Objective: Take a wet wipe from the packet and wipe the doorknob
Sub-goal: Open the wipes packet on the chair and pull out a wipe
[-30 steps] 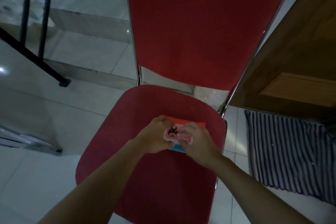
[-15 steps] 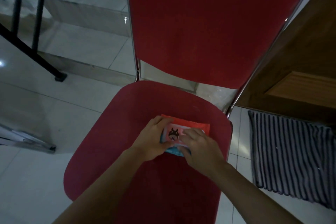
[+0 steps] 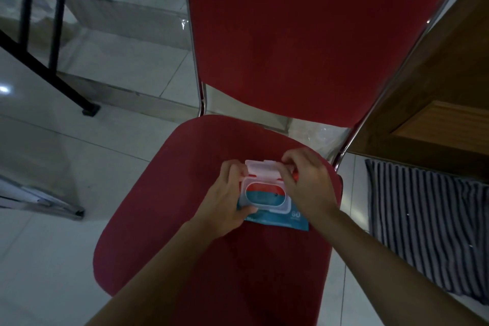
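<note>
Wet wipe packet (image 3: 275, 215) held open on the red chair seat (image 3: 211, 259).

The packet is steadied near the seat's back edge by the left hand (image 3: 225, 201), fingers curled around its left end. Its pink flip lid (image 3: 262, 168) is held raised by the pinched fingertips of the right hand (image 3: 307, 188), exposing the oval opening. Farther off, a striped cloth (image 3: 428, 225) is seen on the floor, right of the chair.

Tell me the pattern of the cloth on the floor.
The cloth has dark and white stripes, seen in the head view.
</note>
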Available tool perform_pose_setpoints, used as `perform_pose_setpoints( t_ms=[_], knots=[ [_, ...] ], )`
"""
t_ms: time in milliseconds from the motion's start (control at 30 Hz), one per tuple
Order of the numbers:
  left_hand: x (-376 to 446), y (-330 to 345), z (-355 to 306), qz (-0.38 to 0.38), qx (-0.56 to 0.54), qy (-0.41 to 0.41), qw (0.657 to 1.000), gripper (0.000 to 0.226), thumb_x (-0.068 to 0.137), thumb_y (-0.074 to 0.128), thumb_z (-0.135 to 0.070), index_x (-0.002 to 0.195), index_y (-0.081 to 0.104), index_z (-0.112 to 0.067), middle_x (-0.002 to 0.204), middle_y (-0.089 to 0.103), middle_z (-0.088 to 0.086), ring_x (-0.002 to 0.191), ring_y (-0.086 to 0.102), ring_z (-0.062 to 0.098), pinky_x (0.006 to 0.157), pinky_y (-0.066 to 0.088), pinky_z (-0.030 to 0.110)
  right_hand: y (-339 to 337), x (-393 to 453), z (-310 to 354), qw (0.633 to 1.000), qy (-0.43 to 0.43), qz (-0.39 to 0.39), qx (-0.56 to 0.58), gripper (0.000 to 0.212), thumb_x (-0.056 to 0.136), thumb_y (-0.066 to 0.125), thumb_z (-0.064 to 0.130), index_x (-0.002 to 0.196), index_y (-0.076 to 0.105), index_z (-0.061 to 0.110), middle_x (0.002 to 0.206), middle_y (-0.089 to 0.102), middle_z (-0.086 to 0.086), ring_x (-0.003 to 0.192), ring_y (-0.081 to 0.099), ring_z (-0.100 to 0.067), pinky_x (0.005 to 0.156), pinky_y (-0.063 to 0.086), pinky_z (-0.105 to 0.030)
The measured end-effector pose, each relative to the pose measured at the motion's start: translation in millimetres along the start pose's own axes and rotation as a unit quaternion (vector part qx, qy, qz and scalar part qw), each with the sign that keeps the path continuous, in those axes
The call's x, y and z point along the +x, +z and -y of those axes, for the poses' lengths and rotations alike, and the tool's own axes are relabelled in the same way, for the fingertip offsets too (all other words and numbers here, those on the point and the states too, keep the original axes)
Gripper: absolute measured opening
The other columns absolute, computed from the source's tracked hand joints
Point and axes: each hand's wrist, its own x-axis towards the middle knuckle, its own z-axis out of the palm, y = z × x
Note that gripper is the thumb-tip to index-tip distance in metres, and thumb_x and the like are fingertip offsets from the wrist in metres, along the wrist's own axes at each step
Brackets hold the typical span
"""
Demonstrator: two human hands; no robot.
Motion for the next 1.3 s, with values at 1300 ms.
perform_pose_setpoints(
  t_ms=[1300],
  knots=[
    [16.1,-2.5,0.1,0.016,-0.037,-0.069,0.997,0.046,0.080,0.047,0.008,0.117,0.058,-0.016,0.119,0.061,-0.002,0.102,0.059,0.018,0.090,0.049,0.032,25.3,-15.4,4.2,0.983,-0.053,0.165,-0.060,0.016,0.086,0.058,0.015,0.086,0.071,0.005,0.090,0.058,-0.009,0.089,0.052,-0.020,0.067,0.035,-0.026]
  ],
)
